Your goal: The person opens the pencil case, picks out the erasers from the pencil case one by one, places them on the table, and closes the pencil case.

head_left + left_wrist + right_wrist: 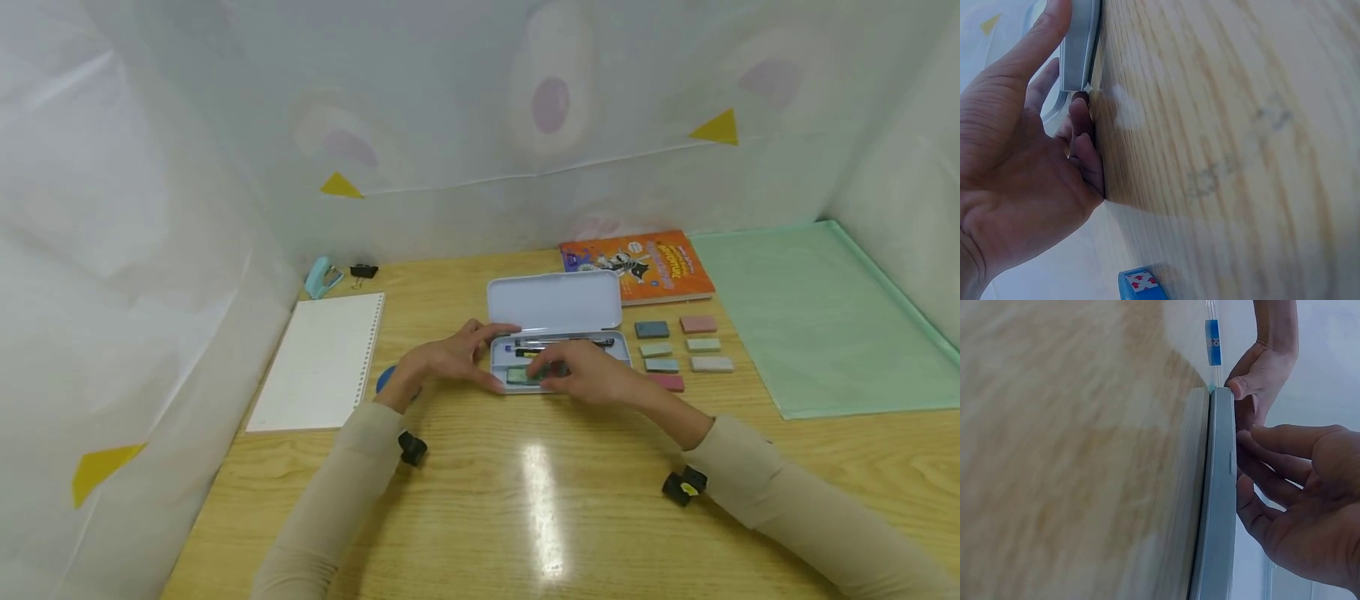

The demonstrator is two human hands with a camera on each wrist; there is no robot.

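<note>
A pale blue pencil case (555,390) lies with its lid (555,302) raised at the back. Its rear compartment holds several pens (564,342); in the front one sits a green eraser (517,376). My left hand (453,357) grips the case's left end, thumb at the front corner and fingers toward the hinge side. Reaching over the front compartment, my right hand (588,372) pinches at a greenish eraser with bent thumb and forefinger. In the right wrist view, the case's front wall (1219,487) hides what lies between those fingertips.
Several loose erasers (656,351) lie right of the case, before an orange book (652,267). A green mat (840,333) covers the right side. To the left are a spiral notebook (318,358), a stapler (322,278), a binder clip (364,271) and a blue object (386,378).
</note>
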